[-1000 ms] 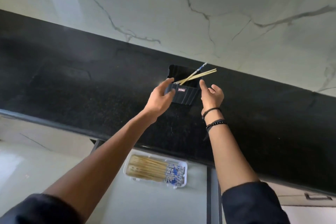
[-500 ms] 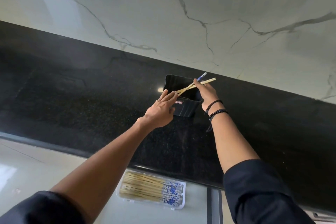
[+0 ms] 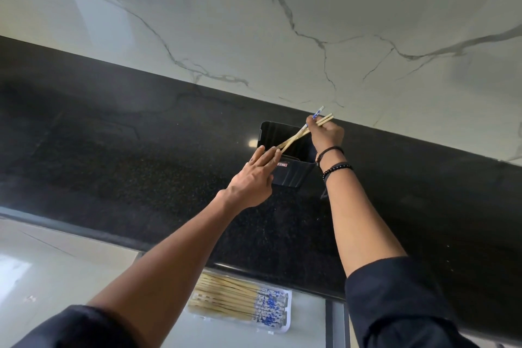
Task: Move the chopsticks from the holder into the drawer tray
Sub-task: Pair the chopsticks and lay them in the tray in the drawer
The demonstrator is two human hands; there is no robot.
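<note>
Last chopsticks gripped at their upper ends, ready to lift out.

The right hand (image 3: 327, 134) is closed around the few pale bamboo chopsticks (image 3: 293, 138), whose long axis slants from centre frame up-right. The left hand (image 3: 251, 181), fingers extended, steadies the dark rectangular plastic holder (image 3: 291, 172) on the black stone worktop (image 3: 141, 150). The white drawer tray (image 3: 286, 319) lies bottom centre, already stocked.
</note>
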